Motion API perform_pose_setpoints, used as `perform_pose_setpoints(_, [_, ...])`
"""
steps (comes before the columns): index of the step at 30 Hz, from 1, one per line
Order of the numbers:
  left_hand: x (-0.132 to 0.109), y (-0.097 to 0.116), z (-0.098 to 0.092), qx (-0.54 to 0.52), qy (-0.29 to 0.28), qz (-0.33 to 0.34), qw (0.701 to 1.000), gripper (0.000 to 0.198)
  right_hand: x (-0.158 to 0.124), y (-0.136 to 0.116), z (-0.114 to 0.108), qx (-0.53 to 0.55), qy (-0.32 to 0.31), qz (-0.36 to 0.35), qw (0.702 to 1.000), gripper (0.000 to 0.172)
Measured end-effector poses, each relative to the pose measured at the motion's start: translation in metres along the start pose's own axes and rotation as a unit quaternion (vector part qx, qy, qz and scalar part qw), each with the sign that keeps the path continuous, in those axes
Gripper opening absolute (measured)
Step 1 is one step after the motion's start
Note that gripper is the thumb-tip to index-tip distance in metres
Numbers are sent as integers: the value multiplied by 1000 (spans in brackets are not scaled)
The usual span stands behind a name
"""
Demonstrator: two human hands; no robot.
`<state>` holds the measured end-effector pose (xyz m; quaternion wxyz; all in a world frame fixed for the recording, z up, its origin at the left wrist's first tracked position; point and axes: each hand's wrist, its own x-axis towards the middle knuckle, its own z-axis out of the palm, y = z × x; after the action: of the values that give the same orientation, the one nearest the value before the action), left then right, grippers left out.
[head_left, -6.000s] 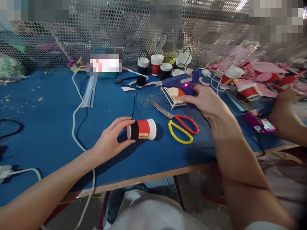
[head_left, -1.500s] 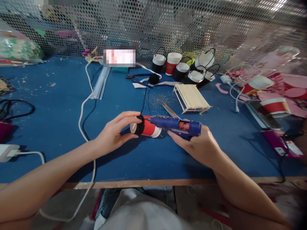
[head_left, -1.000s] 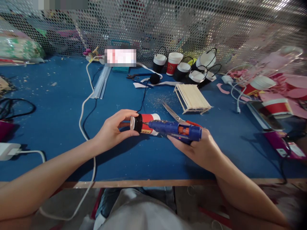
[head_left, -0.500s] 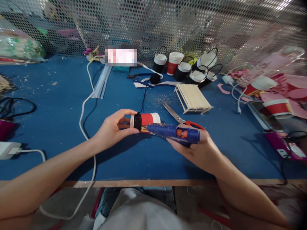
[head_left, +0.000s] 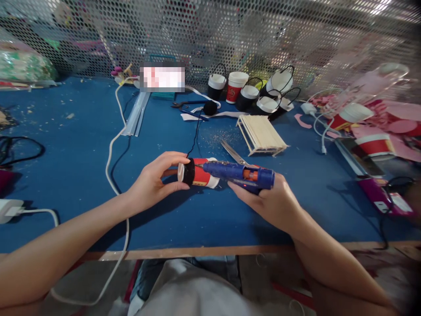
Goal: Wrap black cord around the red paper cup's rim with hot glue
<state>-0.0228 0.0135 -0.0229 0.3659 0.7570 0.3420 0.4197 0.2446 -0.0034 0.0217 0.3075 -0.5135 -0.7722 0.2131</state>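
Note:
My left hand [head_left: 158,177] grips a red and white paper cup [head_left: 201,174] by its left end; the cup lies on its side. Black yarn [head_left: 188,171] is wound round the cup near that end, and a strand runs up to a black yarn ball [head_left: 210,108]. In my right hand [head_left: 274,204] is a blue glue gun [head_left: 237,172], its nozzle pointing left at the cup beside the yarn band. Scissors [head_left: 234,152] lie behind the glue gun, their handles partly hidden by it.
Several black-wrapped cups [head_left: 249,96] stand at the back by a metal mesh [head_left: 197,39]. A wooden stick rack [head_left: 263,134] sits right of centre. Clear glue sticks [head_left: 137,114] and a white cable [head_left: 109,162] are on the left. A phone [head_left: 357,156] lies at right.
The cup's right end has tipped toward me, and the glue gun nozzle has shifted up to the cup's upper side. The whole view has moved slightly.

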Motion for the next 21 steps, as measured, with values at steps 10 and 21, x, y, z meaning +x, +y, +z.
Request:
perform_pose_setpoints(10, [0, 4, -1, 107, -16, 52, 993, 42, 13, -8, -1, -3, -15, 21, 1000, 15])
perform_pose_setpoints(21, [2, 6, -2, 199, -10, 89, 976, 37, 17, -4, -1, 46, -35, 76, 995, 25])
